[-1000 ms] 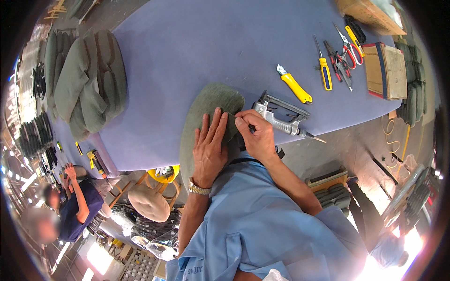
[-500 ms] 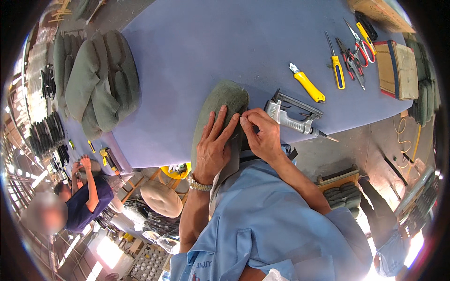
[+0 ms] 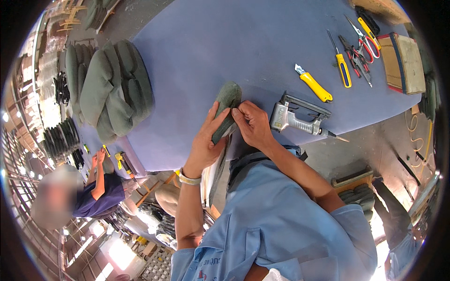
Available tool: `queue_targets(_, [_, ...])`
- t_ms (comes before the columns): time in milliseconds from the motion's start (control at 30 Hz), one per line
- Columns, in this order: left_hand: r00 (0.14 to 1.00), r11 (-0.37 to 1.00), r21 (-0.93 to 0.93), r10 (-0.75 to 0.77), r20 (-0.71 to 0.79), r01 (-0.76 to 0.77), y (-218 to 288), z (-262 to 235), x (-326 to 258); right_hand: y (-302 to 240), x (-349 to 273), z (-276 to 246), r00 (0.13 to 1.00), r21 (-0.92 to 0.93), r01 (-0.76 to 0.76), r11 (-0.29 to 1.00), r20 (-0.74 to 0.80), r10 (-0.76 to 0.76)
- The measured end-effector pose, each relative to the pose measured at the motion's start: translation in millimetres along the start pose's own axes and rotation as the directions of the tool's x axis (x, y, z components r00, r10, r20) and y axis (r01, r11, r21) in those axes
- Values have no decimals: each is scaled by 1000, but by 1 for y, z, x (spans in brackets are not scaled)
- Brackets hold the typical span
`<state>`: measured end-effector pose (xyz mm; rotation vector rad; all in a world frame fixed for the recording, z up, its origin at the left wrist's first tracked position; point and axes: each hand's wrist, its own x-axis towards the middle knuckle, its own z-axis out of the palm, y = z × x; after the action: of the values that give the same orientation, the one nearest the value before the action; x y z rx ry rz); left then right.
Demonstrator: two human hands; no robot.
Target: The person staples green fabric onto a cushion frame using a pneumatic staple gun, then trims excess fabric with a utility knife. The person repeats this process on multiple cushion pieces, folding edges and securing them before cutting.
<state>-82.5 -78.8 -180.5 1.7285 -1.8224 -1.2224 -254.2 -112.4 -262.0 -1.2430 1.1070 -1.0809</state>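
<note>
Left hand [image 3: 206, 143]: I have it curled around the green cushion [image 3: 229, 95], thumb on one side and fingers spread along the other.
Right hand [image 3: 254, 124]: thumb and fingers are drawn narrow, pinching the cushion's edge near its upper end; I cannot tell whether anything small is between them.
Cushion: turned up on its side, upper end over the blue-grey table [image 3: 201, 42], the lower part reaching past the table edge toward my blue shirt [image 3: 290, 215], pale underside showing.
Staple gun [image 3: 300, 120]: silver and black, lying just right of my right hand.
Utility knife [image 3: 317, 87]: yellow, beyond the staple gun.
Farther right: a yellow screwdriver [image 3: 344, 71], red-handled scissors [image 3: 370, 49] and a box [image 3: 407, 63].
Far left: a pile of green cushions [image 3: 112, 89] on the table.
Co-worker [image 3: 101, 194]: dark shirt, at lower left, well apart from me.
</note>
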Motion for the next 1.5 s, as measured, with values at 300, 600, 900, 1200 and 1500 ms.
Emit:
queue_targets(300, [958,944,-203,-223,183,258,-21,-28,49,3,12,22,998,171,-40,984,64,29])
queue_targets(600, [951,967,23,-255,176,255,-12,-32,54,21,11,27,968,301,-209,931,200,152])
queue_targets(900, [963,966,135,-238,127,221,-14,-49,57,15,14,21,961,512,-260,819,221,167])
queue_targets(1200, [984,966,206,-172,46,159,-20,-44,53,32,-41,-125,955,-730,-101,676,120,272])
queue_targets(1500, [981,936,302,-192,10,180,-10,-20,52,64,-36,-136,926,-785,-38,618,205,317])
